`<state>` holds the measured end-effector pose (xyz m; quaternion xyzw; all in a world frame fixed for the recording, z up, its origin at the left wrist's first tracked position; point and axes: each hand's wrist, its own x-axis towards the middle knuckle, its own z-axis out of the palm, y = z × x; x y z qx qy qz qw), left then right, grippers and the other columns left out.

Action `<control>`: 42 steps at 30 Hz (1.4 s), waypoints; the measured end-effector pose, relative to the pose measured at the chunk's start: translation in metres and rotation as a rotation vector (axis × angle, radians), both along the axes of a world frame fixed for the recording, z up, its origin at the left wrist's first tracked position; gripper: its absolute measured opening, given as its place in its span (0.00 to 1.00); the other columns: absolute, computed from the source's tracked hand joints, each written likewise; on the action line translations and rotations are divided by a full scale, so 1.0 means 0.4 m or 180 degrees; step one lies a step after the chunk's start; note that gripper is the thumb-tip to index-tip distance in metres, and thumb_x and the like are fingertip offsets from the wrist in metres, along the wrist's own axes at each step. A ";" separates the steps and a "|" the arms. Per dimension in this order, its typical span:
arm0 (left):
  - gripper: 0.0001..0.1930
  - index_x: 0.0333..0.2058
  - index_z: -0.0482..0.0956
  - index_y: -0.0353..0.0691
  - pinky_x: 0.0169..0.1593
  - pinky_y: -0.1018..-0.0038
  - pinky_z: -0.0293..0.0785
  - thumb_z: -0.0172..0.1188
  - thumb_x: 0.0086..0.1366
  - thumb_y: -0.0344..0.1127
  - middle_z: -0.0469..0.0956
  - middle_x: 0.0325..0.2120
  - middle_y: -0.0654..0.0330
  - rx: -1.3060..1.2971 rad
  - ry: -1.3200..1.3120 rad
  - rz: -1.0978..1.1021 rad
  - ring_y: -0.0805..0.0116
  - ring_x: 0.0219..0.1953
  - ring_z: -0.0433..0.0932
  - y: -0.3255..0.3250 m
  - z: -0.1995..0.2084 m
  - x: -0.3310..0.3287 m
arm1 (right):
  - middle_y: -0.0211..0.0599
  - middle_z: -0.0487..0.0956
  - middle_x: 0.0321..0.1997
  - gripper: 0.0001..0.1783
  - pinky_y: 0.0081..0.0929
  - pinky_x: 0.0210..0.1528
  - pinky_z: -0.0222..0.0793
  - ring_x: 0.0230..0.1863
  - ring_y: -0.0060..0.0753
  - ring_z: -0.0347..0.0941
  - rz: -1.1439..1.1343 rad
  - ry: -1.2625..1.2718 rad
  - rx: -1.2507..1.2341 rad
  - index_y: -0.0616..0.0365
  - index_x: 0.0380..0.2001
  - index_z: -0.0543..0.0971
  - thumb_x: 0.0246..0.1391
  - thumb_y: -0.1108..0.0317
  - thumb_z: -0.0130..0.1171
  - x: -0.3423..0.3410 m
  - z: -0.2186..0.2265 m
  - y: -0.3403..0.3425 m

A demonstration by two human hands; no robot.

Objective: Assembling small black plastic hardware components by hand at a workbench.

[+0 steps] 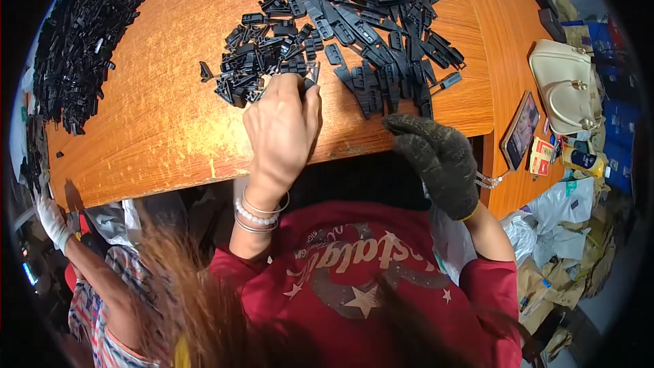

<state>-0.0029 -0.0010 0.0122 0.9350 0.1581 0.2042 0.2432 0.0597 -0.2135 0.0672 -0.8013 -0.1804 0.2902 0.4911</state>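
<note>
My left hand (283,126), bare with bracelets at the wrist, reaches into a heap of small black plastic parts (252,54). Its fingers are curled closed, and a small dark piece (308,84) shows between thumb and forefinger. The other fingertips are hidden by the hand. My right hand (436,160) wears a dark glove and hovers over the table's front edge. Its fingers are bent and pressed together; what they hold, if anything, is hidden. Just beyond it lies a pile of longer, flat black plastic pieces (368,27).
A large mound of small black parts (82,41) covers the left of the wooden table (170,95). To the right are a phone (521,129), a cream handbag (562,85) and a yellow bottle (584,161). At the left, another person's white-gloved hand (51,218) touches the table's corner.
</note>
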 end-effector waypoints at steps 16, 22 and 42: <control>0.14 0.35 0.77 0.31 0.28 0.75 0.67 0.63 0.48 0.14 0.70 0.28 0.57 -0.1774 -0.0426 -0.0933 0.67 0.24 0.70 -0.046 -0.045 -0.052 | 0.39 0.81 0.36 0.16 0.38 0.33 0.71 0.34 0.44 0.77 0.1530 -0.2469 -0.1033 0.50 0.45 0.80 0.54 0.57 0.60 0.041 -0.041 0.041; 0.13 0.35 0.78 0.31 0.28 0.73 0.67 0.64 0.48 0.16 0.70 0.27 0.57 -0.1799 -0.0496 -0.0907 0.65 0.24 0.70 -0.048 -0.049 -0.050 | 0.39 0.79 0.32 0.14 0.40 0.30 0.70 0.31 0.43 0.76 0.1611 -0.2685 -0.0988 0.50 0.42 0.80 0.55 0.57 0.59 0.050 -0.059 0.044; 0.12 0.36 0.76 0.35 0.31 0.63 0.71 0.62 0.51 0.21 0.71 0.30 0.55 -0.1597 -0.0506 -0.1078 0.52 0.30 0.76 -0.041 -0.047 -0.059 | 0.42 0.78 0.39 0.14 0.39 0.40 0.72 0.41 0.43 0.76 0.2949 -0.3044 -0.0823 0.59 0.41 0.77 0.50 0.66 0.55 0.083 -0.028 0.110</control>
